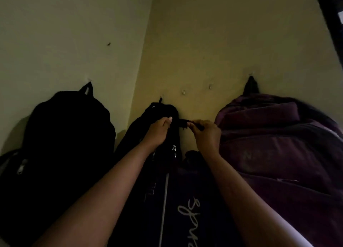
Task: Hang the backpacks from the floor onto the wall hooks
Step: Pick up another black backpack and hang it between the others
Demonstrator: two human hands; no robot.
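Three backpacks hang on small wall hooks in a dim corner. A black backpack (68,128) hangs on the left wall by its loop. A narrow black backpack (159,113) hangs just right of the corner. A purple backpack (274,135) hangs on the right. In front of me is a fourth dark backpack with white script lettering (187,194). My left hand (158,131) and my right hand (206,133) each pinch an end of its black top strap (182,122), stretched between them below two free hooks (183,92) (210,87).
The two cream walls meet at a corner (143,61) above the hung bags. A dark frame edge (332,24) shows at the upper right. A small dark mark (109,44) sits high on the left wall.
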